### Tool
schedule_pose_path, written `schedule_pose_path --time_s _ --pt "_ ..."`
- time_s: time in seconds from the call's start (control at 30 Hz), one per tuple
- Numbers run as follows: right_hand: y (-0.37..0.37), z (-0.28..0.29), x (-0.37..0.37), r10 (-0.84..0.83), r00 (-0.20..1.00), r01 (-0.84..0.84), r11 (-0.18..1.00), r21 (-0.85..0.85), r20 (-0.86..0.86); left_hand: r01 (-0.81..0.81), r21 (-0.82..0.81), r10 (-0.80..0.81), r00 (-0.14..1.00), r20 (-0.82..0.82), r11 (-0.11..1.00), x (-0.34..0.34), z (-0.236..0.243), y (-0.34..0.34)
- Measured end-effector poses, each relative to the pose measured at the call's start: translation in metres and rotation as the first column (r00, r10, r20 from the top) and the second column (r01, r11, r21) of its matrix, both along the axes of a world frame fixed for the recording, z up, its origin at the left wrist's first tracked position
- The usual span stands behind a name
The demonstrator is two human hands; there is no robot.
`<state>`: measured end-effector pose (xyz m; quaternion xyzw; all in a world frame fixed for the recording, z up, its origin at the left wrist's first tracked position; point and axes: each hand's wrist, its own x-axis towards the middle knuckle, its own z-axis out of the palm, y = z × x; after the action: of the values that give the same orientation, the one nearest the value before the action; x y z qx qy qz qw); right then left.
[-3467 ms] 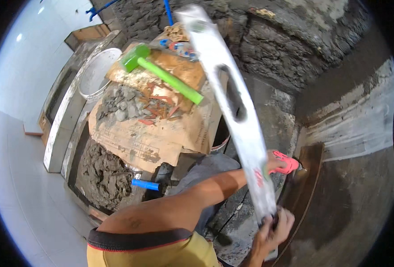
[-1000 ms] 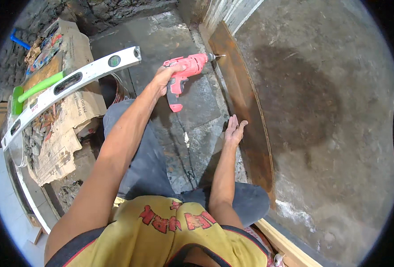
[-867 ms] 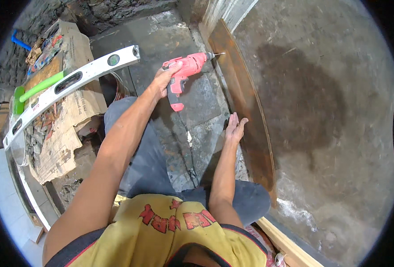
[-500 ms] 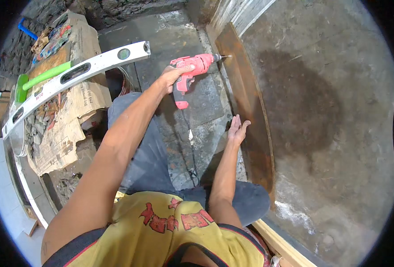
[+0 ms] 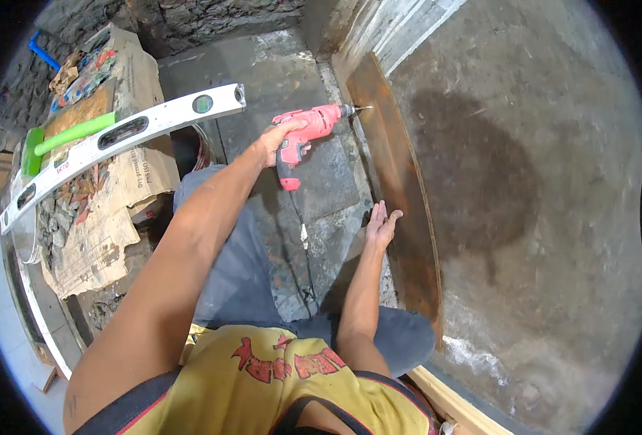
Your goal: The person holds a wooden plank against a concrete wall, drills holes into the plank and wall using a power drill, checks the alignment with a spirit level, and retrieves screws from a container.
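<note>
My left hand (image 5: 272,142) is wrapped around a red power drill (image 5: 310,125), gripping it by the rear of its body. Its bit (image 5: 361,109) points right, the tip at the face of a brown wooden board (image 5: 397,170) near the board's far end. The board stands on its long edge against the concrete wall. Lower down, my right hand (image 5: 383,226) lies with fingers stretched out against the board's face, holding nothing. From the drill's handle a dark cord (image 5: 298,212) runs down toward my legs.
To the left, a white spirit level (image 5: 161,119) and a green-handled mallet (image 5: 74,135) lie over torn cardboard (image 5: 136,156) with rubble. A rough wall (image 5: 227,22) closes the far side. A wet-looking concrete wall (image 5: 553,290) rises on the right. Pale timber (image 5: 455,402) lies at lower right.
My view has shifted slightly, so the scene sits lower in the picture. The drill has tilted a little, its bit still at the same spot on the board. My right hand stays against the board.
</note>
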<state>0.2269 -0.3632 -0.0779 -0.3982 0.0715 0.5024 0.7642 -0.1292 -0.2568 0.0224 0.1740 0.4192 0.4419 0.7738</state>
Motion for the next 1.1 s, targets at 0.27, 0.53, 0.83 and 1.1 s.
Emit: schedule_pose_path --time_s 0.27,0.53,0.83,1.1 --pt "-0.002 0.001 -0.002 0.057 0.998 -0.058 0.998 0.012 0.040 0.057 -0.034 -0.048 0.970 0.239 0.998 -0.011 -0.007 0.011" --pt "-0.004 0.001 -0.004 0.068 0.996 -0.067 0.997 -0.024 0.058 0.095 0.002 -0.092 0.962 0.255 0.995 -0.018 -0.015 0.014" --pt "0.000 -0.009 0.002 0.007 0.999 -0.010 0.997 -0.071 -0.040 0.156 0.043 -0.162 0.936 0.312 0.987 -0.012 0.005 0.012" --pt "-0.001 -0.006 0.002 -0.016 0.999 0.014 0.998 -0.053 -0.032 0.184 -0.062 -0.150 0.920 0.361 0.981 -0.021 0.008 0.017"
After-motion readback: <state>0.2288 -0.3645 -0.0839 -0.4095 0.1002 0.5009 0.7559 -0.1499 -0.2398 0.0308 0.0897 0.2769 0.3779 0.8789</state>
